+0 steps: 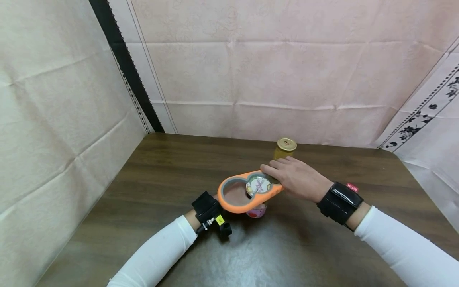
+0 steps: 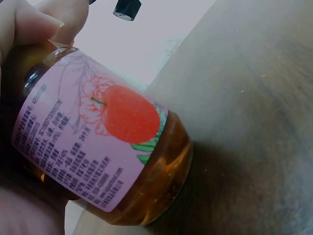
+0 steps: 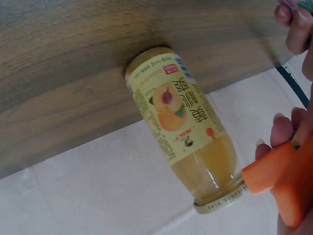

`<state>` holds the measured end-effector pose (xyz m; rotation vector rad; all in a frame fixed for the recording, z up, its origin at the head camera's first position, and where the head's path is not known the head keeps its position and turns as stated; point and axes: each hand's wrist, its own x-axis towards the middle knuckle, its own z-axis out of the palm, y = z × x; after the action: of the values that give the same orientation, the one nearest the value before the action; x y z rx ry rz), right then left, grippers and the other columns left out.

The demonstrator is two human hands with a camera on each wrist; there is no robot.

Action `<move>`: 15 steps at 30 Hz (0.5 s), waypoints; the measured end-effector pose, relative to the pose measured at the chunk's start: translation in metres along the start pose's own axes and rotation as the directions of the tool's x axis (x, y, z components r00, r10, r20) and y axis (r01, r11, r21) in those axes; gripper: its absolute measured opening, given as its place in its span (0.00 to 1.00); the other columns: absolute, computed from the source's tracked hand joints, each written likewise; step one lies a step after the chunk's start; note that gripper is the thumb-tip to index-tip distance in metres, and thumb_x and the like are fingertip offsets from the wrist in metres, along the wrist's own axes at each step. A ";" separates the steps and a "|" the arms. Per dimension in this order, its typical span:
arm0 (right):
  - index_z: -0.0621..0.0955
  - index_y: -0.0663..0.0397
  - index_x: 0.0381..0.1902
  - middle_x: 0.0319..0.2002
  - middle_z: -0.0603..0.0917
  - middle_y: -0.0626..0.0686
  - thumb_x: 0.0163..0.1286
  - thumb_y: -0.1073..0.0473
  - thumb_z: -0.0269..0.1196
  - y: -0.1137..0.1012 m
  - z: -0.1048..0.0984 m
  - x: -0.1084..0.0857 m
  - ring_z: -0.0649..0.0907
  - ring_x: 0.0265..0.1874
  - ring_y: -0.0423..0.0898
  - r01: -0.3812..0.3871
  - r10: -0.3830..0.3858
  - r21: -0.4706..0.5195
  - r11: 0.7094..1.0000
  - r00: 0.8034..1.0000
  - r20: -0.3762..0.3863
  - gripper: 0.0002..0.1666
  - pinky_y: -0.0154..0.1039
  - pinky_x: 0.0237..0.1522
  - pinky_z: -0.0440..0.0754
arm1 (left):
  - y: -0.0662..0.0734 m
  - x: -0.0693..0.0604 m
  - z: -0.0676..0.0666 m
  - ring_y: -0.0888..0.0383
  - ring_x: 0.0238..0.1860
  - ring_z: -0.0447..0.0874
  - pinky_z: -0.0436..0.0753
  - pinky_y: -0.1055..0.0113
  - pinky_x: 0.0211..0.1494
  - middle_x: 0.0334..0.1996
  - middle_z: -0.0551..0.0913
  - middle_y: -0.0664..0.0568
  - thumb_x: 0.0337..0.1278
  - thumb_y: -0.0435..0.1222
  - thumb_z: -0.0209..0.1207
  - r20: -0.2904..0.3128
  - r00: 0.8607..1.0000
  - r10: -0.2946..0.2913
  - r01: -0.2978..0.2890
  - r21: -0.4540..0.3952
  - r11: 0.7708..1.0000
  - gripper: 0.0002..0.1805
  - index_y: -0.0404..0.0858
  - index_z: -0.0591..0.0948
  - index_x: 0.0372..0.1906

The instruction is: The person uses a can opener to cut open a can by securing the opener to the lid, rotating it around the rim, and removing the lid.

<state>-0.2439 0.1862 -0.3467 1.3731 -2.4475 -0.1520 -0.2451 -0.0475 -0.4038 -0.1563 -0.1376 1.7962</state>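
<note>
While the pink-labelled jar (image 2: 98, 132) is gripped in the curled fingers of the left hand (image 1: 236, 193), an orange tool (image 1: 254, 201) is held above it by the right hand (image 1: 295, 177), whose fingers are closed about the narrower end. The tool is formed as an orange loop, pinched at the middle and lined in grey. Its wider part is set over the left hand, which is partly seen through it, and the round, pale-labelled lid (image 1: 259, 185) of the jar is framed in its smaller part. Whether the lid is touched by the tool cannot be told.

Amber contents are seen through the jar's glass, and its label is printed with a red fruit, green leaves and small lettering. The jar is placed near the middle of the table (image 1: 161, 171); whether its base is rested on the wood cannot be made out.

Just beyond the right hand's fingers, a yellow-labelled bottle (image 3: 168, 107) is stood upright near the table's far edge. It is topped with a gold-coloured cap (image 1: 287, 144), and peaches are pictured on its label.

Black straps are worn on both wrists, below white sleeves (image 1: 405, 243). The table is backed by a creased pale cloth (image 1: 287, 71).
</note>
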 end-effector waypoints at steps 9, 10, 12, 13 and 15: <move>0.75 0.49 0.60 0.45 0.83 0.50 0.52 0.70 0.75 0.001 0.000 0.001 0.81 0.44 0.47 -0.001 0.001 0.037 0.999 1.000 -0.009 0.38 0.45 0.50 0.83 | 0.002 -0.002 -0.001 0.50 0.62 0.76 0.79 0.62 0.64 0.63 0.76 0.41 0.82 0.45 0.42 0.024 1.000 0.014 -0.017 0.093 0.996 0.25 0.33 0.68 0.69; 0.75 0.49 0.60 0.46 0.83 0.50 0.52 0.70 0.75 0.001 0.000 0.001 0.82 0.44 0.47 -0.003 0.004 0.041 0.999 1.000 -0.008 0.38 0.45 0.51 0.83 | 0.002 -0.002 -0.001 0.50 0.62 0.76 0.79 0.62 0.64 0.62 0.77 0.41 0.82 0.46 0.41 0.028 1.000 0.011 -0.013 0.094 0.995 0.25 0.32 0.68 0.69; 0.75 0.49 0.61 0.46 0.83 0.50 0.53 0.69 0.76 0.001 0.000 0.001 0.82 0.45 0.47 -0.009 0.009 0.051 0.999 1.000 -0.004 0.38 0.45 0.52 0.83 | 0.002 -0.001 0.000 0.49 0.63 0.76 0.79 0.61 0.66 0.63 0.77 0.40 0.82 0.46 0.43 0.015 1.000 -0.015 0.014 0.042 0.999 0.26 0.31 0.68 0.69; 0.75 0.49 0.61 0.46 0.83 0.50 0.53 0.68 0.76 0.002 0.000 0.001 0.82 0.45 0.47 -0.011 0.011 0.055 0.998 1.000 -0.001 0.37 0.46 0.52 0.83 | 0.003 -0.002 0.000 0.49 0.63 0.76 0.79 0.61 0.66 0.62 0.77 0.39 0.82 0.46 0.43 0.014 1.000 -0.017 0.016 0.046 0.999 0.26 0.31 0.68 0.69; 0.76 0.48 0.61 0.47 0.83 0.50 0.54 0.67 0.76 0.002 0.000 0.002 0.82 0.46 0.47 -0.015 0.015 0.065 0.998 1.000 0.007 0.37 0.46 0.54 0.83 | 0.002 0.000 0.002 0.49 0.65 0.76 0.78 0.60 0.67 0.64 0.76 0.39 0.80 0.44 0.47 -0.023 0.999 -0.038 0.037 -0.016 0.999 0.26 0.33 0.66 0.72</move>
<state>-0.2468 0.1861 -0.3460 1.3830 -2.4878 -0.0734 -0.2470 -0.0481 -0.4026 -0.1843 -0.1366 1.7558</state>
